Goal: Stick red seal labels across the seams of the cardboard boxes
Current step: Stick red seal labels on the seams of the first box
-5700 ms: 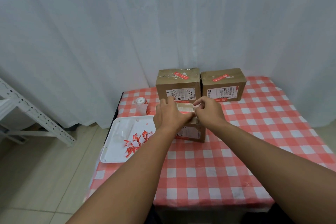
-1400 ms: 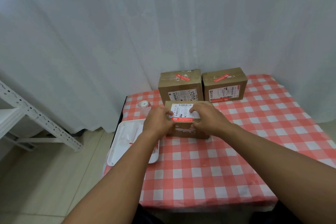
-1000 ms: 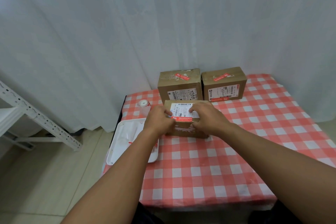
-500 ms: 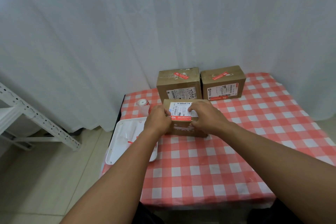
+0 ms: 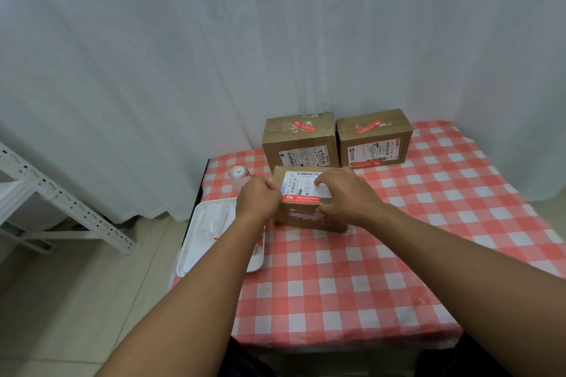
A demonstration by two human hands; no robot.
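A person's two hands grip the nearest of three cardboard boxes on a red-and-white checked surface. The left hand (image 5: 256, 201) curls round the left end of the front box (image 5: 306, 211), fingers over its top edge; the right hand (image 5: 343, 196) holds the right end, fingers bent across the white shipping label (image 5: 303, 190) that faces up. The box sits toward the surface's far-left corner, just in front of the two others. The back left box (image 5: 298, 142) and back right box (image 5: 375, 139) stand side by side along the far edge, each already carrying one red seal label (image 5: 303, 125) across its top seam. No seal shows on the front box. It looks light and rigid, with dry card that should not slip; gripping opposite ends looks the safest hold for turning it. One white tray (image 5: 211, 223) lies at the left edge, and one small roll (image 5: 238, 173) stands beyond it.
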